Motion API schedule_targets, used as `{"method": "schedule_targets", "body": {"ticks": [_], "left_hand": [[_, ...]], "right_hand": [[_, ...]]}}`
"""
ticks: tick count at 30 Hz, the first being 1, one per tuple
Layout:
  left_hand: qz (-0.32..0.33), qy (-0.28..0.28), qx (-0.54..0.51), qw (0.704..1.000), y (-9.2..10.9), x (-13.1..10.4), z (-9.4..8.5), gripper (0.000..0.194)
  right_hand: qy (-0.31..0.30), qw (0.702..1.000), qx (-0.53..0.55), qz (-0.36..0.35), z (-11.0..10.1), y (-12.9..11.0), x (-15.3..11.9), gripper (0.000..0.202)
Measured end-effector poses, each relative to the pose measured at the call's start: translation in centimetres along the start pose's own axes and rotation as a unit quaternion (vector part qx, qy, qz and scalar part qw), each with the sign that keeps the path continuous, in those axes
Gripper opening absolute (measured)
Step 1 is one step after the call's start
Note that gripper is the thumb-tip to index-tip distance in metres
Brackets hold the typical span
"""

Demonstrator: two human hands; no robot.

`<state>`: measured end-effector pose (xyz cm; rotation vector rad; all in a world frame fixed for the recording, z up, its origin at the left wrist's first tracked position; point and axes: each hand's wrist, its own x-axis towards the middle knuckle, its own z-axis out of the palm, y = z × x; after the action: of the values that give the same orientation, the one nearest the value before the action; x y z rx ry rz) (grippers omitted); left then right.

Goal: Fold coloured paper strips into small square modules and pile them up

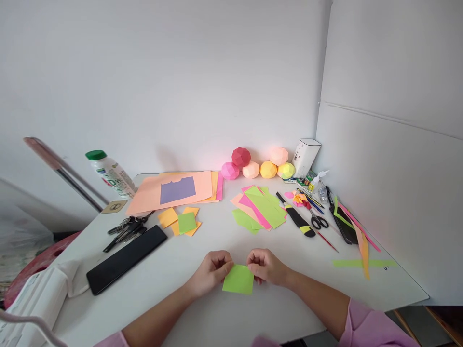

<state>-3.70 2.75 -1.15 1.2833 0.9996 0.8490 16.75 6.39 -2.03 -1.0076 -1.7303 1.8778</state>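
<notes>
A small square of green paper (238,280) is held between my two hands, just above the white table near its front edge. My left hand (213,271) pinches its upper left corner between thumb and fingers. At the upper right corner, my right hand (266,266) grips the same sheet with thumb and bent fingers. Ahead and to the left lie several orange paper squares, with a green square (187,222) on top of them. Beyond my right hand is a loose pile of green, pink and peach paper pieces (265,205).
Faceted paper balls (268,169) stand along the wall beside a white box (306,156). A cutter knife (300,220), scissors (319,221) and a glue bottle (315,181) lie or stand right. At left are keys (130,226), a black flat object (126,260) and a bottle (112,174).
</notes>
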Motion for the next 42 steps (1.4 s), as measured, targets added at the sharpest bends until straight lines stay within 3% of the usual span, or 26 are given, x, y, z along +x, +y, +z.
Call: {"method": "schedule_targets", "body": {"ticks": [5, 7, 9, 11, 13, 15, 17, 20, 23, 25, 27, 29, 33, 36, 42], "left_hand": [[0.001, 0.035, -0.015, 0.999, 0.2, 0.3, -1.4, 0.03], [0.007, 0.091, -0.021, 0.996, 0.5, 0.5, -2.4, 0.029], [0.025, 0.186, -0.028, 0.982, 0.9, 0.9, -3.6, 0.025], [0.035, 0.298, -0.057, 0.952, 1.1, 1.3, -4.9, 0.027], [0.018, 0.38, -0.116, 0.917, 0.8, 1.8, -6.2, 0.029], [0.004, 0.446, -0.16, 0.881, 0.3, 2.2, -7.4, 0.023], [-0.007, 0.476, -0.17, 0.863, -0.3, 2.6, -8.3, 0.018], [-0.016, 0.499, -0.188, 0.846, -1.0, 2.9, -8.9, 0.017], [-0.011, 0.501, -0.199, 0.842, -1.3, 3.0, -8.6, 0.021], [0.001, 0.5, -0.194, 0.844, -1.3, 2.9, -7.9, 0.035], [0.026, 0.493, -0.158, 0.855, -1.3, 2.8, -6.9, 0.051], [0.054, 0.469, -0.087, 0.877, -1.2, 2.6, -5.7, 0.053], [0.062, 0.348, 0.024, 0.935, -1.2, 2.2, -3.7, 0.043], [0.06, 0.255, 0.109, 0.959, -1.2, 1.9, -3.1, 0.034], [0.07, 0.149, 0.314, 0.935, -1.3, 1.8, -3.5, 0.023]], "right_hand": [[-0.002, 1.0, -0.016, 0.01, -0.8, -0.3, 0.0, 0.002], [0.04, 0.998, -0.046, -0.021, -1.5, -0.7, 0.1, 0.003], [0.129, 0.981, -0.12, -0.075, -2.7, -1.3, 0.6, 0.004], [0.256, 0.923, -0.247, -0.143, -4.3, -1.8, 1.5, 0.004], [0.334, 0.839, -0.376, -0.208, -6.2, -2.2, 2.5, 0.011], [0.359, 0.765, -0.496, -0.198, -7.9, -2.1, 3.6, 0.019], [0.346, 0.716, -0.594, -0.124, -9.1, -1.8, 4.5, 0.028], [0.319, 0.692, -0.645, -0.066, -9.8, -1.3, 5.2, 0.026], [0.309, 0.684, -0.657, -0.07, -9.6, -0.9, 5.4, 0.024], [0.308, 0.678, -0.664, -0.07, -9.3, -0.7, 5.2, 0.026], [0.305, 0.675, -0.668, -0.069, -9.3, -0.6, 5.1, 0.028], [0.301, 0.676, -0.67, -0.067, -9.4, -0.5, 5.0, 0.029], [0.3, 0.676, -0.67, -0.059, -9.5, -0.7, 5.0, 0.032], [0.297, 0.677, -0.672, -0.052, -9.3, -0.9, 5.0, 0.029], [0.267, 0.68, -0.682, -0.043, -8.6, -1.1, 4.9, 0.023]]}}
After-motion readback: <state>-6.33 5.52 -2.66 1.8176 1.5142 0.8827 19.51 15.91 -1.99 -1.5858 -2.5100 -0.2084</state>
